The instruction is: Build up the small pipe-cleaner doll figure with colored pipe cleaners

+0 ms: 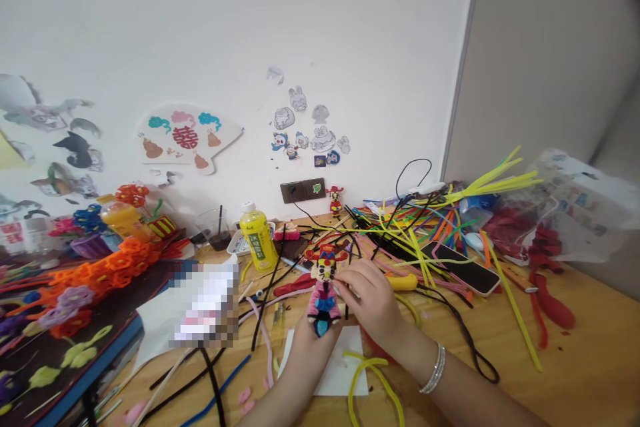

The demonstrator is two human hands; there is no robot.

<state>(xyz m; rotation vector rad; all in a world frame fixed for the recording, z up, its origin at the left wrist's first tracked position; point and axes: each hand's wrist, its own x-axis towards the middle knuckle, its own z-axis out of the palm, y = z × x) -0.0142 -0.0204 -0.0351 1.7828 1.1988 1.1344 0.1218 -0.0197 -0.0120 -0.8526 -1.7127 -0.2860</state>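
Note:
A small pipe-cleaner doll (325,290) in a pink robe, with a red and blue winged hat, is held upright above the table. My left hand (316,340) grips it from below, its fingers mostly hidden behind the doll. At the right side of the doll's face, my right hand (367,287) has thumb and fingertips pressed together in a pinch. What lies between those fingertips is too small to tell. A small yellow bit shows on the face. Beneath my hands is a white sheet of paper (345,373), with a curled yellow pipe cleaner (373,363) beside it.
Loose pipe cleaners (420,253) heap at the back right around a phone (463,269). A glue gun (403,282) trails a black cord. Behind my hands stand a yellow drink bottle (259,240) and another figurine (335,201). Orange pipe-cleaner flowers (120,267) crowd the left.

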